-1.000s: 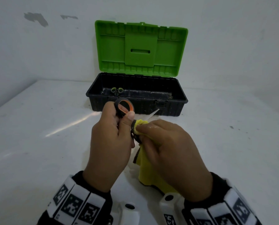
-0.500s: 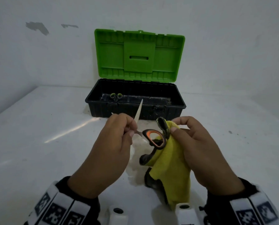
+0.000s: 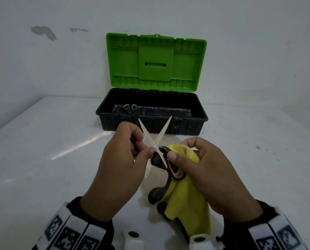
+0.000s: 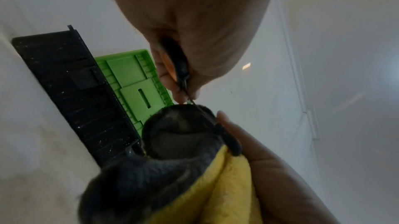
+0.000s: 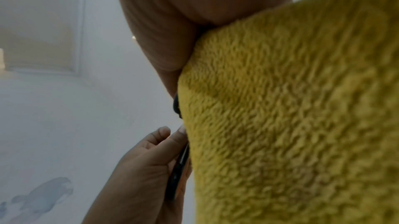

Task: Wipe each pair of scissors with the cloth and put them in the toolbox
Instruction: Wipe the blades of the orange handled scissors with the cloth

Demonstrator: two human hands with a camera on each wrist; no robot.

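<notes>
Black scissors (image 3: 155, 141) with orange-lined handles point up and away, their blades spread in an X. My left hand (image 3: 145, 145) grips one handle (image 4: 177, 63), fingertips pinching near the pivot. My right hand (image 3: 176, 156) holds the yellow cloth (image 3: 185, 195), grey on its other side, wrapped round the other handle (image 3: 176, 175). Beyond stands the black toolbox (image 3: 150, 117) with its green lid (image 3: 156, 62) upright. A second pair with green-lined handles (image 3: 130, 107) lies inside at the left. The right wrist view is mostly cloth (image 5: 291, 108), with the left hand (image 5: 151, 159) beside it.
Everything sits on a white table (image 3: 42, 159), with a white wall close behind the toolbox. The toolbox (image 4: 71, 91) and lid (image 4: 134, 81) also show in the left wrist view.
The scissors were turned so the blades point away from me. The right hand with the cloth went from the blade to a handle. The blades have now spread apart into an X.
</notes>
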